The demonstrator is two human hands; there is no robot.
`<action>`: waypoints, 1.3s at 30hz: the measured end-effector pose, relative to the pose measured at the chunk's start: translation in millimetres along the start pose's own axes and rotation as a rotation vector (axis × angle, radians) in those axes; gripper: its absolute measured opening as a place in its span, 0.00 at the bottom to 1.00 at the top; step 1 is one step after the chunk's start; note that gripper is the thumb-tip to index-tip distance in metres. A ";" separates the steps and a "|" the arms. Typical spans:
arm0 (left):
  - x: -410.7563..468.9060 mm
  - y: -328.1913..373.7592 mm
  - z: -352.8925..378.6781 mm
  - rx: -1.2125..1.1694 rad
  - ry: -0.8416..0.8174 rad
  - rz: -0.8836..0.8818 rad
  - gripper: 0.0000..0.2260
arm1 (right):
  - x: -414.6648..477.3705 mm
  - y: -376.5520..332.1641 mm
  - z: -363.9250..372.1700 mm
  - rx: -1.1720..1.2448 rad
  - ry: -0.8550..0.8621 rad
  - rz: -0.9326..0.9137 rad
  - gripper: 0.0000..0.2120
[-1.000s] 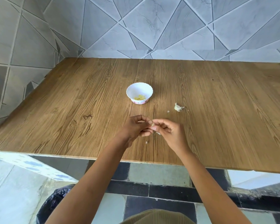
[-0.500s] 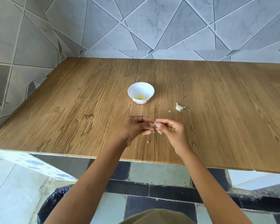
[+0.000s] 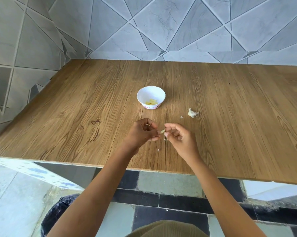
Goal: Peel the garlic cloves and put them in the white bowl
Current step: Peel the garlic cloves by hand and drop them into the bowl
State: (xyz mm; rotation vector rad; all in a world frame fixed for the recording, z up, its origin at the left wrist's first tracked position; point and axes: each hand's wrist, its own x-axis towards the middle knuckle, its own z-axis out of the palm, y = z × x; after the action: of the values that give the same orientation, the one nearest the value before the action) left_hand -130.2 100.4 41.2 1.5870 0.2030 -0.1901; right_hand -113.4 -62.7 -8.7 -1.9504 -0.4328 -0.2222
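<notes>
Garlic clove [image 3: 162, 131] held on near side of white bowl [image 3: 142, 95], pinched between left hand [image 3: 141, 134] and right hand [image 3: 181, 138]. Hands had parted slightly since moments before; pale flesh exposed. Judged: peeling nearly done, bowl transfer pending.

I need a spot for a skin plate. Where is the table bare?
The table is bare left of the white bowl to the tiled wall, and right of the garlic piece. Crowded: between bowl, garlic piece, left hand and right hand pinching the clove.
</notes>
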 end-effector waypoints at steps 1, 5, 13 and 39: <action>0.5 0.1 -0.2 0.021 0.000 0.015 0.07 | 1.0 -0.6 -0.5 -0.022 -0.011 -0.034 0.12; 1.9 2.0 -0.5 0.018 -0.011 0.052 0.06 | 2.2 -0.7 -2.6 -0.127 0.032 -0.176 0.06; 1.9 -3.6 -3.1 -0.016 -0.066 0.101 0.06 | -0.1 -5.9 -6.3 0.044 -0.058 -0.069 0.05; 7.9 -4.3 6.0 0.161 -0.142 0.120 0.10 | -2.8 -32.0 -7.3 0.429 -0.110 0.446 0.13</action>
State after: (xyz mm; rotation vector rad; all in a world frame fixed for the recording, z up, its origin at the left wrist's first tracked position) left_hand -123.6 94.6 34.9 1.7324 -0.0186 -0.2293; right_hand -128.4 -58.4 20.3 -1.5878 -0.0941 0.2491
